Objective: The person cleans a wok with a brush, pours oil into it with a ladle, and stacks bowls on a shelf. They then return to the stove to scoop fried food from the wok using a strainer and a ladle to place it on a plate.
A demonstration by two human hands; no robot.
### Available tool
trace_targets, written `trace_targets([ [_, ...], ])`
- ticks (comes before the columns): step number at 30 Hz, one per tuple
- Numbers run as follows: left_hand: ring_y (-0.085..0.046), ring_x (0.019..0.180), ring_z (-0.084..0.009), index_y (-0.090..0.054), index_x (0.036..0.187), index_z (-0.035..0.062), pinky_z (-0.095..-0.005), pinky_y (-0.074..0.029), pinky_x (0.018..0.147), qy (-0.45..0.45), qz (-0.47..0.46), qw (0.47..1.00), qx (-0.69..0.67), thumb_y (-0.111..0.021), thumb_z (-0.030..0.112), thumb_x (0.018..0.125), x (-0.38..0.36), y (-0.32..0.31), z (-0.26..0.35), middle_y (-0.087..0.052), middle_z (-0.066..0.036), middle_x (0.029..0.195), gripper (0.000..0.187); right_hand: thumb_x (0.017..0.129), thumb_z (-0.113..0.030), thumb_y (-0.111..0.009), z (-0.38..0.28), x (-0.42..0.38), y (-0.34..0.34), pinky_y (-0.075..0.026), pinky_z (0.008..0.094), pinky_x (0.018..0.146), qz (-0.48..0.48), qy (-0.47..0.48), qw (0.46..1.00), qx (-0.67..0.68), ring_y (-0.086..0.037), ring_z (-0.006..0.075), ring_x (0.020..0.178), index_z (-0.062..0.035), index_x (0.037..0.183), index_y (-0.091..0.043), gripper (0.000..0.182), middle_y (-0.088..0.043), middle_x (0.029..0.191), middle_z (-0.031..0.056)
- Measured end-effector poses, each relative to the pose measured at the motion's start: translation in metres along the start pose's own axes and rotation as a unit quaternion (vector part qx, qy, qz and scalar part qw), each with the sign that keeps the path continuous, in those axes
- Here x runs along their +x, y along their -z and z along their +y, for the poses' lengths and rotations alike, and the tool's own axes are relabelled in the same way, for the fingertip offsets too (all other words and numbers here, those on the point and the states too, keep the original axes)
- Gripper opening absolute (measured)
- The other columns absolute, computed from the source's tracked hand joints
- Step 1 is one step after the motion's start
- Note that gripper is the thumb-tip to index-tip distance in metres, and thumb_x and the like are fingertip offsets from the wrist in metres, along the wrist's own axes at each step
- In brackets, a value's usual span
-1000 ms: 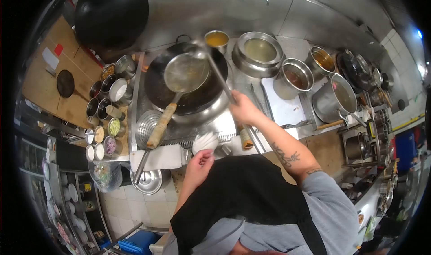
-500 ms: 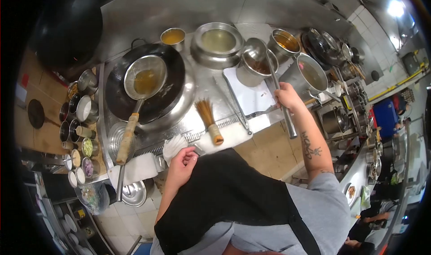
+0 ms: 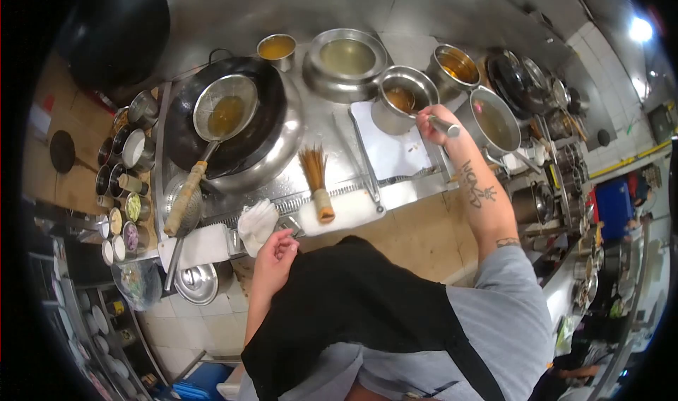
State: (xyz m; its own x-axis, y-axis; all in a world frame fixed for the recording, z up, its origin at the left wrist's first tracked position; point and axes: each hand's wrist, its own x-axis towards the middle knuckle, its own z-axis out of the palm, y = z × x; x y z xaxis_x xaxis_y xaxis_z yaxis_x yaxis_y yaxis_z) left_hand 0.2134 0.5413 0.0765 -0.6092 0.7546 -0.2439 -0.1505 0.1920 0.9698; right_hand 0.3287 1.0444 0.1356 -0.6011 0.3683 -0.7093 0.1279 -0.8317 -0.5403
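The right hand (image 3: 432,124) is clenched round the steel handle of a ladle (image 3: 404,101), whose bowl dips into a round steel pot (image 3: 404,97) of dark sauce, far right of the counter. The left hand (image 3: 277,249) hangs near the counter's front edge, fingers loosely curled on nothing, just right of a crumpled white cloth (image 3: 256,222). To the left, a black wok (image 3: 227,122) holds a round strainer (image 3: 224,110) with a wooden handle. A bristly bamboo brush (image 3: 316,182) lies between wok and pot.
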Motion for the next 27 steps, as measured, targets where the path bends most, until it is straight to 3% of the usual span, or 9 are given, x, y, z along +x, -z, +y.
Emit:
trace_targets([
  [2, -0.054, 0.08, -0.0068, -0.052, 0.122, -0.0012, -0.0202, -0.045, 0.073, 0.003, 0.017, 1.0, 0.009, -0.058, 0.005, 0.09, -0.006, -0.01, 0.001, -0.062, -0.004, 0.095, 0.033, 0.086, -0.007, -0.043, -0.011, 0.009, 0.01, -0.045, 0.0224, 0.042, -0.08, -0.034, 0.972, 0.219, -0.047, 0.0118, 0.045, -0.0072, 0.065, -0.041, 0.021, -0.046, 0.06, 0.0002],
  [5, -0.054, 0.079, -0.0071, -0.052, 0.122, -0.0016, -0.0205, -0.046, 0.073, 0.001, 0.032, 0.999, -0.012, -0.058, 0.006, 0.091, -0.013, -0.022, 0.002, -0.062, -0.004, 0.095, 0.033, 0.084, -0.002, -0.044, -0.009, 0.009, 0.028, -0.046, 0.0211, 0.044, -0.166, 0.024, 0.93, 0.326, -0.048, 0.0118, 0.048, -0.0051, 0.069, -0.041, 0.016, -0.048, 0.063, 0.0016],
  [6, -0.054, 0.079, -0.0072, -0.052, 0.122, -0.0017, -0.0206, -0.046, 0.073, 0.0, 0.032, 0.999, -0.024, -0.058, 0.006, 0.091, -0.014, -0.024, 0.001, -0.062, -0.004, 0.095, 0.033, 0.082, 0.004, -0.045, -0.007, 0.006, 0.031, -0.046, 0.021, 0.046, -0.194, 0.029, 0.917, 0.348, -0.049, 0.0124, 0.05, 0.0048, 0.087, -0.041, 0.006, -0.047, 0.066, 0.0029],
  [12, -0.055, 0.08, -0.0079, -0.052, 0.122, -0.002, -0.0207, -0.046, 0.073, -0.011, 0.018, 1.0, -0.006, -0.059, 0.007, 0.091, -0.009, -0.021, -0.002, -0.062, -0.004, 0.094, 0.033, 0.081, 0.007, -0.047, 0.0, -0.025, 0.017, -0.048, 0.022, 0.046, -0.225, 0.076, 0.91, 0.34, -0.049, 0.0137, 0.051, 0.0186, 0.117, -0.014, 0.05, -0.043, 0.066, 0.0037],
  [15, -0.055, 0.08, -0.0083, -0.053, 0.122, -0.0018, -0.0212, -0.046, 0.073, -0.024, 0.008, 1.0, 0.012, -0.059, 0.008, 0.091, -0.009, -0.013, 0.009, -0.062, -0.004, 0.094, 0.033, 0.081, 0.006, -0.048, -0.001, -0.039, 0.005, -0.048, 0.0222, 0.046, -0.224, 0.099, 0.906, 0.346, -0.05, 0.0135, 0.052, 0.0175, 0.117, -0.015, 0.05, -0.045, 0.067, 0.0042],
  [19, -0.055, 0.081, -0.0086, -0.053, 0.121, -0.0014, -0.0221, -0.046, 0.074, -0.03, 0.024, 0.999, 0.015, -0.059, 0.008, 0.091, -0.018, 0.004, 0.008, -0.062, -0.005, 0.094, 0.033, 0.073, 0.004, -0.054, -0.007, -0.059, -0.014, -0.051, 0.0218, 0.051, -0.244, 0.089, 0.899, 0.354, -0.051, 0.0153, 0.055, -0.0013, 0.07, -0.042, 0.014, -0.047, 0.067, 0.0058],
  [22, -0.056, 0.081, -0.0088, -0.053, 0.122, -0.0012, -0.0224, -0.046, 0.074, -0.035, 0.036, 0.999, 0.016, -0.059, 0.008, 0.091, -0.029, 0.02, 0.001, -0.062, -0.005, 0.094, 0.033, 0.074, 0.003, -0.055, -0.005, -0.085, -0.044, -0.052, 0.0234, 0.052, -0.252, 0.088, 0.896, 0.354, -0.051, 0.0156, 0.055, -0.0017, 0.07, -0.042, 0.014, -0.047, 0.067, 0.0058],
  [25, -0.056, 0.08, -0.009, -0.053, 0.121, -0.0011, -0.0225, -0.046, 0.074, -0.032, 0.041, 0.999, -0.003, -0.059, 0.008, 0.09, -0.038, 0.032, -0.013, -0.063, -0.005, 0.094, 0.033, 0.082, 0.002, -0.048, -0.006, -0.091, -0.061, -0.048, 0.0243, 0.047, -0.21, 0.146, 0.918, 0.302, -0.052, 0.0144, 0.054, 0.0133, 0.11, -0.018, 0.044, -0.048, 0.067, 0.0061],
  [27, -0.056, 0.08, -0.0091, -0.053, 0.121, -0.0011, -0.0227, -0.046, 0.074, -0.035, 0.043, 0.998, -0.021, -0.059, 0.008, 0.09, -0.043, 0.039, -0.02, -0.063, -0.006, 0.094, 0.033, 0.078, 0.006, -0.05, -0.005, -0.096, -0.074, -0.049, 0.0249, 0.048, -0.245, 0.117, 0.911, 0.312, -0.05, 0.0145, 0.053, 0.0101, 0.105, -0.02, 0.04, -0.047, 0.067, 0.0064],
])
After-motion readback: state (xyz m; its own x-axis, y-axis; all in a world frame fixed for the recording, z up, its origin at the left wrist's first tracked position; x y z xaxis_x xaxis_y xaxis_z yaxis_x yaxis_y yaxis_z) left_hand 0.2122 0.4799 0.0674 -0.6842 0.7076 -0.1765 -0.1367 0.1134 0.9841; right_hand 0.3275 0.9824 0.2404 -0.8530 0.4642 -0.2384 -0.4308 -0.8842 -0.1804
